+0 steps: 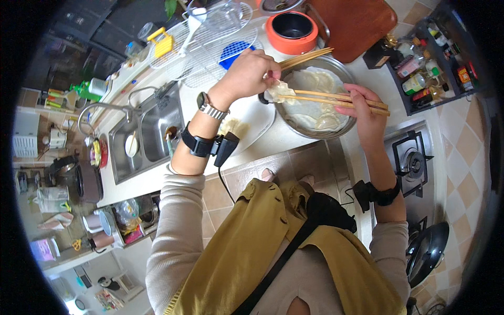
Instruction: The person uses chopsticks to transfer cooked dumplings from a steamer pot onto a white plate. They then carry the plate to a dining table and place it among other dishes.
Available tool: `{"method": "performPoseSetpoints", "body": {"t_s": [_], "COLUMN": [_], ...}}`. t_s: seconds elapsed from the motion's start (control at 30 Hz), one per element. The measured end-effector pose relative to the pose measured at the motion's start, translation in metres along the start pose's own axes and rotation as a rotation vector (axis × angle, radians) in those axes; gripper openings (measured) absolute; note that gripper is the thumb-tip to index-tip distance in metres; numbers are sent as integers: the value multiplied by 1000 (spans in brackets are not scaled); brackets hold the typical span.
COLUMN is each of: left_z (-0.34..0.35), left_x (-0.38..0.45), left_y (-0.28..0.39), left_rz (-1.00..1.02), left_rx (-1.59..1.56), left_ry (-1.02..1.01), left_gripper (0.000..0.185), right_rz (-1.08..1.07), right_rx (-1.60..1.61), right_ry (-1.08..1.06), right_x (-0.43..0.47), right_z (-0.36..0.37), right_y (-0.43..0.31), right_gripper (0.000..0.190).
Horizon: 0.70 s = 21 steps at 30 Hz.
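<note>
My right hand holds a pair of wooden chopsticks, their tips on a pale dumpling. My left hand pinches the upper edge of that dumpling, over the left rim of a round metal steamer pan. Inside the pan, several dumplings lie on a white liner. A second bundle of chopsticks rests across the pan's upper rim, beside my left hand. Left of the pan is a white plate with more dumplings, partly hidden by my left forearm.
Behind the pan stand an orange pot and a brown cutting board. A wire rack and a double sink lie to the left. At the right are a gas burner and a shelf of bottles.
</note>
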State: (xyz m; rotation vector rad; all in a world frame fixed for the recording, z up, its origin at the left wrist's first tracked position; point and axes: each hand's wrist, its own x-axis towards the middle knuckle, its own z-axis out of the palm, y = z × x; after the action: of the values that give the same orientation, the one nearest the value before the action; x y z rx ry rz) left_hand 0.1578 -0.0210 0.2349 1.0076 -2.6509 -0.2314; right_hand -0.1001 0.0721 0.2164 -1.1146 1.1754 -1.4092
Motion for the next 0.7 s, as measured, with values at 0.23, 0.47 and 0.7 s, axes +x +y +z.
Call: {"method": "performPoseSetpoints", "body": {"t_s": [0.23,0.47,0.7], "left_z": [31,115,146], "left_x": [-74,-100,-95], "left_y": [-44,-110,-141], "left_rz": [-126,-382,-565], "left_rx": [-21,-385,-26], "left_ry": [-99,-260,-346], "left_gripper": [4,11,14], "right_rz": [142,117,-31], "right_rx": [92,-99,-150], "right_ry": [-51,6,33], "right_x": [-20,-27,-44], "right_z": [72,116,86], "right_y": [60,122,85], "right_gripper": [21,17,17]}}
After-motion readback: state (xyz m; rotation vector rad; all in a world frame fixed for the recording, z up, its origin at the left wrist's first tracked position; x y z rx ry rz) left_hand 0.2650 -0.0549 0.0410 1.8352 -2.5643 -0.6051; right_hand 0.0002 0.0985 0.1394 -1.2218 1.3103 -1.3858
